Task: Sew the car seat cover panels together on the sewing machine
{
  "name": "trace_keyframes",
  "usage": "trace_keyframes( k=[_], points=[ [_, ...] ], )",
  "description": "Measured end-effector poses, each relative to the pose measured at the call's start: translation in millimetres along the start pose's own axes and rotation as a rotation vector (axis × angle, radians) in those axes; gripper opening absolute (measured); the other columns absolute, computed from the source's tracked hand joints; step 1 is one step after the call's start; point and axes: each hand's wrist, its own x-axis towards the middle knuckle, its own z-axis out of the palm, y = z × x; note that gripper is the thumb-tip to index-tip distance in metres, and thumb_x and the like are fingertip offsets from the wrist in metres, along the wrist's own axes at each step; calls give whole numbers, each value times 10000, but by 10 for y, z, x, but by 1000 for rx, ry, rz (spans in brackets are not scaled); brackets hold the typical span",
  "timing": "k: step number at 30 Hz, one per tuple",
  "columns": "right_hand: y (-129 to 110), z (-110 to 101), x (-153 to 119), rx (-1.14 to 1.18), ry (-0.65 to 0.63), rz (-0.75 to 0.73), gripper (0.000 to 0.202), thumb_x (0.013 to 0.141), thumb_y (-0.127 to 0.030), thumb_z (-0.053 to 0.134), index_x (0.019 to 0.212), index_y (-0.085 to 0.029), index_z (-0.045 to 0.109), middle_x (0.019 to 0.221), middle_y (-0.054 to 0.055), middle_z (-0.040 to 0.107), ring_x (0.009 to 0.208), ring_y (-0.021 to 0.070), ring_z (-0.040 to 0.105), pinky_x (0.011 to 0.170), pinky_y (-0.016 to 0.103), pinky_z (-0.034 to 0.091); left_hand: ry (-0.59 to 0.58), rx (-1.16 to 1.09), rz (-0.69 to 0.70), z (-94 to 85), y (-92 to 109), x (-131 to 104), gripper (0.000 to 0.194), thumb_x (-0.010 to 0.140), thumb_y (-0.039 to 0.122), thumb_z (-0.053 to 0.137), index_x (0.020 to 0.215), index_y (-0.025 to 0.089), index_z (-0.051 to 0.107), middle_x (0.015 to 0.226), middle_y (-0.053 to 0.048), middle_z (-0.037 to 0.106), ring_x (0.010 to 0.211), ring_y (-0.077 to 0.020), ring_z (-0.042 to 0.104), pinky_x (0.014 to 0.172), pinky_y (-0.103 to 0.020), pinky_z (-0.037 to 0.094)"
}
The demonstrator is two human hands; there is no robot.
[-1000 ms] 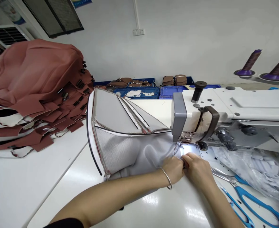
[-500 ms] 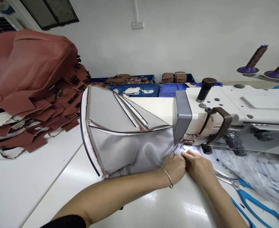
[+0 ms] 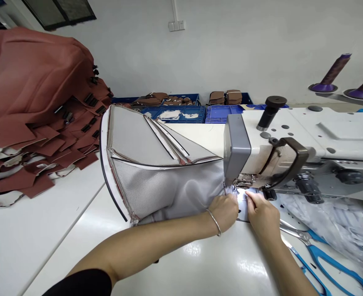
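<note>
A grey sewn fabric cover with white and black edge strips lies left of the sewing machine; one end runs in beside the lit needle area. My left hand, a bangle at its wrist, is closed on the cover's near edge just in front of the machine head. To the right of the bright metal needle plate is my right hand, thumb and forefinger drawn together. Whatever lies between those fingertips, if anything, is too small to make out. The needle itself is mostly hidden by the machine head.
Blue-handled scissors lie by my right forearm, near clear plastic bags. Red-brown covers are piled at the left. Blue crates with brown pieces stand behind the table. Thread cones rise at the right.
My right hand has moved right, away from my left hand, uncovering the metal plate between them. The left hand stays on the cover. The view has shifted slightly.
</note>
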Motion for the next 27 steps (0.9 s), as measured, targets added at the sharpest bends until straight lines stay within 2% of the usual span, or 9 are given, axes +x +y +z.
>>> trace_keyframes(
  k=[8, 18, 27],
  points=[
    [9, 9, 1, -14, 9, 3, 321, 905, -245, 373, 1048, -174, 651, 801, 80, 643, 754, 202, 586, 624, 273, 348, 30, 24, 14, -51, -33, 30, 194, 827, 156, 470, 977, 96, 578, 952, -135, 598, 847, -240, 589, 710, -321, 441],
    [45, 49, -18, -14, 29, 7, 302, 903, -244, 392, 1048, -169, 646, 840, 78, 653, 732, 195, 594, 640, 275, 356, 71, 67, 27, 7, -54, 48, 235, 838, 121, 384, 975, 83, 570, 915, -135, 609, 807, -239, 595, 671, -331, 454],
    [67, 67, -15, 32, 106, -17, 337, 896, -256, 364, 1020, -153, 659, 838, 99, 657, 733, 197, 597, 636, 282, 378, 28, 75, 79, 4, -49, -33, 227, 855, 141, 388, 991, 69, 554, 923, -139, 592, 823, -232, 590, 675, -333, 468]
  ],
)
